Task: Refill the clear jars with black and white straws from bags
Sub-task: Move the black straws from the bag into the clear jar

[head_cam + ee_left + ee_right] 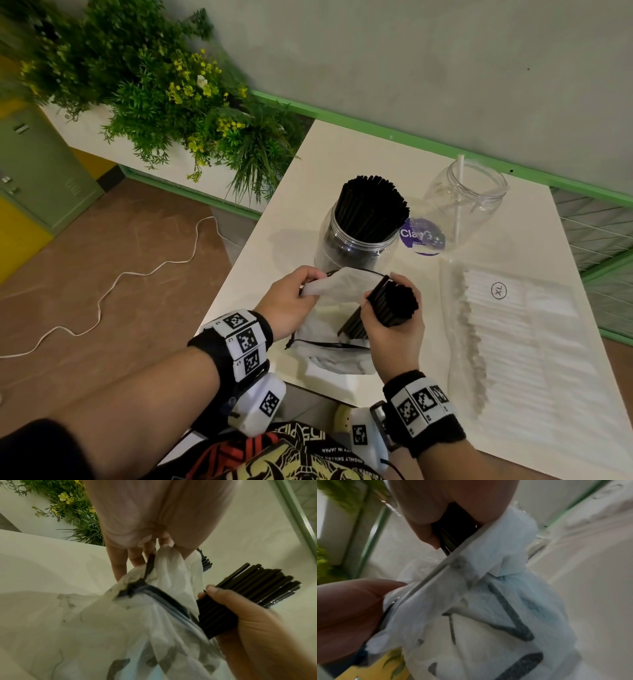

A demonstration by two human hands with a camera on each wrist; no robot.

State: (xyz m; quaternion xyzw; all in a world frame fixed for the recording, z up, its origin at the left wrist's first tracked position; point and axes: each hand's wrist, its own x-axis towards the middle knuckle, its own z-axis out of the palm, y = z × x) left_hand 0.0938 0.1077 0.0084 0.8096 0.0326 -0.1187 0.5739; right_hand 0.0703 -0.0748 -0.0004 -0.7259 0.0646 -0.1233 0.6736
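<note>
A clear jar packed with black straws stands mid-table. Behind it to the right, a second clear jar holds a single white straw. My left hand pinches the rim of a white zip bag near the table's front edge, holding its mouth open. My right hand grips a bundle of black straws, half out of the bag. The left wrist view shows the bundle in the right hand beside the bag. A large clear bag of white straws lies flat on the right.
A purple round label lies between the jars. The white table is bounded by a green rail along the wall. Leafy plants with yellow flowers fill a planter at the left. A white cable trails across the brown floor.
</note>
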